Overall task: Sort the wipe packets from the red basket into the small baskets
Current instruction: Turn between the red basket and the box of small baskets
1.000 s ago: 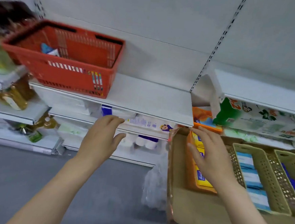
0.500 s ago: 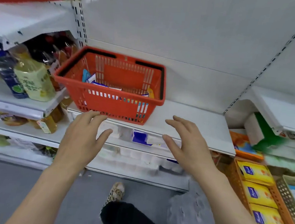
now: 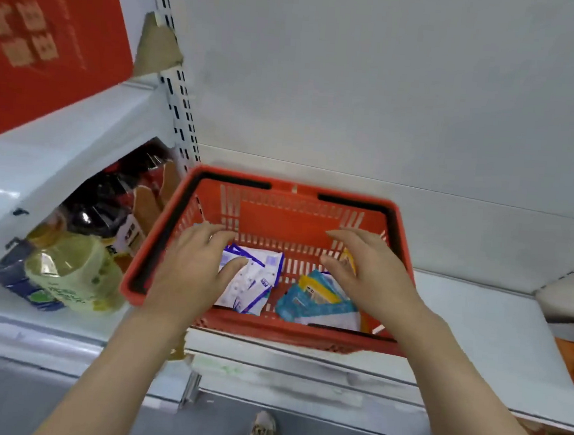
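Both my hands hover spread inside the red basket [image 3: 158, 269]: left hand [image 3: 193, 271] over white-purple packets [image 3: 256, 283], right hand [image 3: 370, 275] above blue-yellow packets [image 3: 313, 301].

The basket [image 3: 263, 328] sits on the shelf [image 3: 482, 335]. Inside it, one heap of wipe packets [image 3: 256, 280] lies to the left, another heap [image 3: 313, 301] to the right. The left hand [image 3: 195, 272] is over the basket's left side, the right hand [image 3: 373, 275] over its right. Bottles [image 3: 65, 272] stand left of the basket.
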`<action>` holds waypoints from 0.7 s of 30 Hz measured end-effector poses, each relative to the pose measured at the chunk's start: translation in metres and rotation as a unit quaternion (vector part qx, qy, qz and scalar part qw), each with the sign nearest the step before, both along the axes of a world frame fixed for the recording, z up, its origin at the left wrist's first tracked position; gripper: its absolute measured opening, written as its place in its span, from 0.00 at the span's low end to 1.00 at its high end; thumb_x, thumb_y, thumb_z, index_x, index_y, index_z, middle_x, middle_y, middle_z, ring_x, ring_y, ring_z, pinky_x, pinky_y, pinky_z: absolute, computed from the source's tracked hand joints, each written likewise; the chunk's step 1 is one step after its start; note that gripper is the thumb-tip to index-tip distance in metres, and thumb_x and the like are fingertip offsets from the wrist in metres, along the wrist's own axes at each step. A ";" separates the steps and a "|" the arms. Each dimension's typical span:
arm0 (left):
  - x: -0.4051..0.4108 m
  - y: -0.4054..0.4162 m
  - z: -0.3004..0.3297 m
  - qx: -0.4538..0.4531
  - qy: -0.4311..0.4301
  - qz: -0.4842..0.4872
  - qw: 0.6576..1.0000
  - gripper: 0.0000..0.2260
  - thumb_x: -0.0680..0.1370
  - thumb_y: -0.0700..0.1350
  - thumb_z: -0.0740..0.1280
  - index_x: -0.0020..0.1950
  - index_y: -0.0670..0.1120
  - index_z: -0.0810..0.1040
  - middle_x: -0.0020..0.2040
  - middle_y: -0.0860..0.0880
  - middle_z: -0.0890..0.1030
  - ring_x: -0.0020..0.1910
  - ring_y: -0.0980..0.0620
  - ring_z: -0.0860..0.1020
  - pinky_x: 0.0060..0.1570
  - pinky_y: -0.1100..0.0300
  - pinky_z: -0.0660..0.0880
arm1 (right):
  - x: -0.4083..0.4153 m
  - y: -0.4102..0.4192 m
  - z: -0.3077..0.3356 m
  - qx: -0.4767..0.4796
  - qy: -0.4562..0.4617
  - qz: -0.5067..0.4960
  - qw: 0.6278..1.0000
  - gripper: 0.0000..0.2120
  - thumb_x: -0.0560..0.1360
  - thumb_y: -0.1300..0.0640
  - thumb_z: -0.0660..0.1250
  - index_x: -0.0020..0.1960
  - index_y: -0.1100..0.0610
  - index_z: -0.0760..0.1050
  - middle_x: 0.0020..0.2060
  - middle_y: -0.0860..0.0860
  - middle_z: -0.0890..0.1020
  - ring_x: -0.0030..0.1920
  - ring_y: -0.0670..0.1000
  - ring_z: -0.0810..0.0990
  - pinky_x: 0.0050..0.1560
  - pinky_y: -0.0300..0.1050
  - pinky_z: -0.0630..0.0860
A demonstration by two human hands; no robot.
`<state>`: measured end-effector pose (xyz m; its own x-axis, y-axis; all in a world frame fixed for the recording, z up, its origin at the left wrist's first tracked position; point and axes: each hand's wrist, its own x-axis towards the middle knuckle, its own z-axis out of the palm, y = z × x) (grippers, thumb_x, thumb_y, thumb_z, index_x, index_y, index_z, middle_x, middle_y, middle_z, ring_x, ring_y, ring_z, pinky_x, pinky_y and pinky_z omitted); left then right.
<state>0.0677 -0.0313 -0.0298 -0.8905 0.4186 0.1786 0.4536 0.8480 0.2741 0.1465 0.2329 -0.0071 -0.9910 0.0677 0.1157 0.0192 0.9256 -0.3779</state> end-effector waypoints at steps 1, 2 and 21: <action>-0.010 0.002 -0.005 -0.007 -0.012 -0.005 1.000 0.24 0.76 0.60 0.63 0.63 0.44 0.78 0.62 0.45 0.78 0.63 0.43 0.73 0.64 0.51 0.68 | -0.014 -0.001 -0.003 0.008 -0.051 0.002 0.999 0.23 0.78 0.45 0.66 0.71 0.51 0.71 0.67 0.51 0.75 0.68 0.53 0.71 0.67 0.46 0.67; -0.020 0.005 -0.009 -0.014 -0.029 -0.012 0.999 0.23 0.77 0.59 0.65 0.66 0.45 0.76 0.64 0.46 0.77 0.65 0.45 0.71 0.66 0.52 0.66 | -0.028 -0.002 -0.008 0.018 -0.105 0.005 0.994 0.24 0.78 0.44 0.66 0.71 0.51 0.70 0.67 0.51 0.75 0.68 0.53 0.71 0.67 0.47 0.69; -0.105 0.044 -0.027 -0.086 -0.331 -0.133 0.930 0.32 0.78 0.64 0.61 0.77 0.50 0.60 0.76 0.47 0.65 0.73 0.46 0.66 0.67 0.52 0.66 | -0.092 0.000 -0.100 0.042 -0.330 -0.032 0.943 0.14 0.71 0.53 0.75 0.53 0.50 0.76 0.51 0.48 0.79 0.54 0.53 0.78 0.51 0.45 0.75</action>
